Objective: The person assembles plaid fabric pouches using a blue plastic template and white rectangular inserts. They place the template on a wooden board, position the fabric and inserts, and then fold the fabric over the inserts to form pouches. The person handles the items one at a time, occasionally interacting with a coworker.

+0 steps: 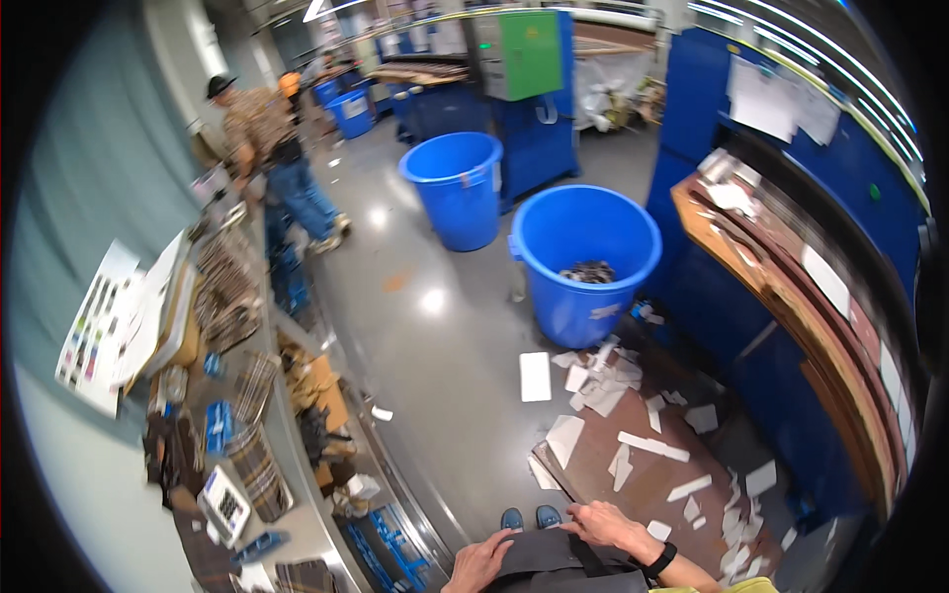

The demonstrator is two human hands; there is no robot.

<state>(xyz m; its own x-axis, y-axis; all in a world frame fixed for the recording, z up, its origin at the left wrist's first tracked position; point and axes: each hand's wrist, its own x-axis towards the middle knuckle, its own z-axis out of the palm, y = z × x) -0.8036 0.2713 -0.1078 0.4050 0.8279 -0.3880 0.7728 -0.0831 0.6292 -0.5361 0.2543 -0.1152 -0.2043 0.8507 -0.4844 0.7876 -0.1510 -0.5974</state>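
Observation:
At the lower edge, a dark grey cloth [539, 559] spreads in front of my body, above my blue shoes. Whether it is a worn apron or a separate piece, I cannot tell. My left hand [477, 563] pinches its left corner between thumb and fingers. On the other side my right hand [605, 524], with a black band on the wrist, has its fingers closed at the far right edge of the same cloth. A strip of the cloth hangs between the hands. The lower part of the cloth is cut off by the picture's edge.
White paper scraps [652, 447] litter a brown sheet on the floor. Two blue bins [568, 311] stand ahead, the nearer holding dark scraps. A workbench with plaid fabric [259, 474] and a calculator [227, 506] runs along the left. Blue machinery [732, 356] flanks the right. A person [277, 163] stands far left.

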